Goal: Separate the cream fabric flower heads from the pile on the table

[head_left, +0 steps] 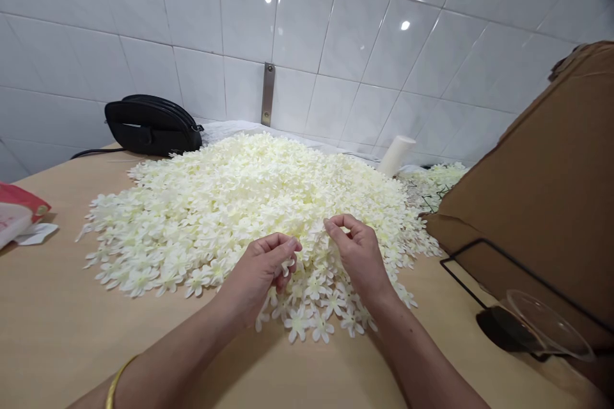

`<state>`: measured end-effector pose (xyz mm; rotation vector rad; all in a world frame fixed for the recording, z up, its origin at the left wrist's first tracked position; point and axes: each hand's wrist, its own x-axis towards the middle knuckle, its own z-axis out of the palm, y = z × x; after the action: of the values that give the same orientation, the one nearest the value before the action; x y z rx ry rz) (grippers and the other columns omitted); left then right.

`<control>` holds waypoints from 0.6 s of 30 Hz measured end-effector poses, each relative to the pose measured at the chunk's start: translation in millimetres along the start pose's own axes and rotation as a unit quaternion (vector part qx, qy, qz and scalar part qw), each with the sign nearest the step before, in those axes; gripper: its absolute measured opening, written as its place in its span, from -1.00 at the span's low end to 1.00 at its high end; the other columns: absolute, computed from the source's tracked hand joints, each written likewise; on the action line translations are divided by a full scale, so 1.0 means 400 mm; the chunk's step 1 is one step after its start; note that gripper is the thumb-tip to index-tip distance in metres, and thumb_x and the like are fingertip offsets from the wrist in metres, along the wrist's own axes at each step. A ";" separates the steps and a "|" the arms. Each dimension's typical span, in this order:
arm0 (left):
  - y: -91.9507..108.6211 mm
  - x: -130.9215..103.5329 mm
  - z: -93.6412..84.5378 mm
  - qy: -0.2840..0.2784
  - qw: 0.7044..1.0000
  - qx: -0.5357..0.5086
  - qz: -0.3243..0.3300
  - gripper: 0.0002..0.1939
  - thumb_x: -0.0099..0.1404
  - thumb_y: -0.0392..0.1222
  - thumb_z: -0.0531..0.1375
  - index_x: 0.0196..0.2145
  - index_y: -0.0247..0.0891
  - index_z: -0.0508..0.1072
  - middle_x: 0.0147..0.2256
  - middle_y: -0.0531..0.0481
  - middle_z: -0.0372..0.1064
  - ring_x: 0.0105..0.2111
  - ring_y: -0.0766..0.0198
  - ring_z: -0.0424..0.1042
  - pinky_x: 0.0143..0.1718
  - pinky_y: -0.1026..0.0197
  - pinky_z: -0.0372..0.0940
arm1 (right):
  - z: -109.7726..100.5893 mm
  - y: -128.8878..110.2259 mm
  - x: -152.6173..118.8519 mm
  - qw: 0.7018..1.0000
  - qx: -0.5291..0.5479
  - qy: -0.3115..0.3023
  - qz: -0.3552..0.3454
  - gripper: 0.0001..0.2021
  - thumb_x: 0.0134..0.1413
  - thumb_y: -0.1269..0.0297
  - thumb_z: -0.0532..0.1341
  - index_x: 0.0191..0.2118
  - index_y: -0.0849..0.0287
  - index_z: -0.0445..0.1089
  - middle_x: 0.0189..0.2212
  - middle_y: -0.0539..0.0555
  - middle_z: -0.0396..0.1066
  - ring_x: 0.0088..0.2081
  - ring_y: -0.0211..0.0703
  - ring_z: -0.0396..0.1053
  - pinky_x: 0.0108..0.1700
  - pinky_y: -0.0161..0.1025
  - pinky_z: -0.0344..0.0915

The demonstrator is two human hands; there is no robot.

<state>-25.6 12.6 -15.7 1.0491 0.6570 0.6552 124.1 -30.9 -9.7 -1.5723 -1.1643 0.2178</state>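
Note:
A wide heap of pale yellow-white artificial flower petals (pixel 240 185), each a small star-shaped bloom, covers the middle of the table. Over its near edge, my left hand (pixel 268 265) is closed, thumb against the index finger, with a white artificial flower (pixel 286 266) showing between its fingers. A short gap to the right, my right hand (pixel 357 252) pinches thumb and forefinger together above the heap. Whatever those fingertips hold is too small to make out. Several loose blooms lie below and between both hands.
A black bag (pixel 152 128) sits at the back left, and a red-and-white packet (pixel 19 212) at the left edge. Behind the heap stands a white cylinder (pixel 396 154). Cardboard (pixel 542 185) rises on the right beside a black wire frame (pixel 484 243). A tiled wall (pixel 192 6) closes the back.

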 end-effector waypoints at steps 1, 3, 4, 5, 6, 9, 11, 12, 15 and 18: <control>0.001 -0.001 0.001 0.003 1.000 -0.003 -0.002 -0.74 0.08 -0.03 0.23 -0.43 -0.31 0.35 -0.58 0.11 0.16 -0.69 0.52 0.03 -0.67 0.41 -0.04 | 0.001 -0.005 -0.003 1.000 0.003 -0.010 0.001 -0.74 -0.02 0.13 0.13 -0.59 0.16 0.28 -0.64 -0.04 0.22 -0.51 -0.23 0.19 -0.49 -0.31 0.10; 0.003 -0.002 0.003 0.008 1.000 -0.011 -0.008 -0.74 0.05 -0.05 0.26 -0.40 -0.30 0.36 -0.57 0.12 0.15 -0.69 0.52 0.04 -0.68 0.41 -0.05 | 0.003 -0.012 -0.008 1.000 0.008 -0.029 -0.008 -0.75 -0.01 0.14 0.12 -0.58 0.16 0.28 -0.62 -0.03 0.26 -0.46 -0.21 0.22 -0.45 -0.30 0.12; 0.004 -0.001 0.003 0.010 1.000 -0.015 -0.010 -0.73 0.03 -0.06 0.27 -0.38 -0.29 0.36 -0.57 0.12 0.15 -0.68 0.51 0.05 -0.69 0.41 -0.05 | 0.004 -0.014 -0.010 0.999 0.005 -0.034 -0.015 -0.76 -0.01 0.15 0.12 -0.58 0.16 0.28 -0.59 -0.03 0.28 -0.43 -0.20 0.24 -0.42 -0.29 0.13; 0.005 -0.001 0.003 0.008 1.000 -0.017 -0.012 -0.72 0.03 -0.06 0.27 -0.36 -0.29 0.37 -0.56 0.12 0.15 -0.68 0.51 0.06 -0.69 0.42 -0.05 | 0.005 -0.014 -0.011 0.999 -0.001 -0.036 -0.021 -0.77 -0.01 0.16 0.12 -0.57 0.16 0.28 -0.56 -0.02 0.30 -0.40 -0.19 0.24 -0.39 -0.28 0.14; 0.004 0.000 0.003 0.004 1.000 -0.016 -0.012 -0.71 0.03 -0.06 0.27 -0.34 -0.29 0.38 -0.56 0.12 0.15 -0.68 0.51 0.06 -0.69 0.42 -0.04 | 0.007 -0.012 -0.011 0.999 -0.011 -0.033 -0.025 -0.78 -0.01 0.18 0.12 -0.57 0.16 0.28 -0.53 -0.01 0.32 -0.37 -0.17 0.25 -0.36 -0.27 0.14; 0.000 0.002 0.001 -0.007 1.000 -0.005 -0.014 -0.70 0.05 -0.04 0.25 -0.31 -0.30 0.40 -0.56 0.10 0.18 -0.68 0.51 0.05 -0.68 0.42 -0.03 | 0.009 0.002 -0.005 0.999 -0.036 -0.024 -0.018 -0.79 0.00 0.21 0.11 -0.57 0.16 0.27 -0.49 0.01 0.32 -0.30 -0.14 0.24 -0.31 -0.25 0.13; -0.003 0.002 0.002 -0.005 1.000 -0.006 -0.018 -0.69 0.04 -0.05 0.26 -0.32 -0.31 0.40 -0.56 0.09 0.18 -0.69 0.52 0.05 -0.68 0.42 -0.03 | 0.010 0.014 0.001 0.999 -0.045 -0.020 -0.011 -0.79 0.01 0.22 0.10 -0.57 0.15 0.27 -0.49 0.02 0.32 -0.28 -0.12 0.23 -0.29 -0.23 0.12; -0.003 0.001 0.002 -0.001 1.000 -0.013 -0.021 -0.69 0.03 -0.06 0.27 -0.33 -0.32 0.40 -0.57 0.09 0.18 -0.69 0.51 0.05 -0.68 0.42 -0.03 | 0.010 0.019 0.004 0.998 -0.051 -0.016 -0.011 -0.80 0.02 0.23 0.10 -0.56 0.15 0.27 -0.48 0.02 0.32 -0.27 -0.11 0.22 -0.28 -0.21 0.12; 0.012 -0.002 0.005 0.018 0.999 -0.036 -0.027 -0.73 0.04 -0.12 0.26 -0.32 -0.32 0.39 -0.55 0.07 0.20 -0.65 0.49 0.11 -0.65 0.42 0.03 | 0.010 0.032 0.011 0.996 -0.088 0.008 -0.032 -0.82 0.01 0.26 0.10 -0.55 0.15 0.28 -0.46 0.04 0.33 -0.24 -0.08 0.19 -0.22 -0.16 0.10; 0.047 -0.003 0.003 0.038 0.998 -0.048 -0.023 -0.80 0.12 -0.28 0.18 -0.25 -0.33 0.35 -0.46 0.01 0.26 -0.54 0.42 0.23 -0.58 0.40 0.15 | 0.007 0.037 0.015 0.989 -0.130 0.022 -0.066 -0.88 0.01 0.31 0.10 -0.50 0.15 0.30 -0.43 0.06 0.34 -0.23 -0.05 0.16 -0.19 -0.12 0.09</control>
<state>-28.6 17.8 2.2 0.9213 0.7061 0.6824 133.5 -23.2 -20.6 -1.7084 -1.2959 -0.0599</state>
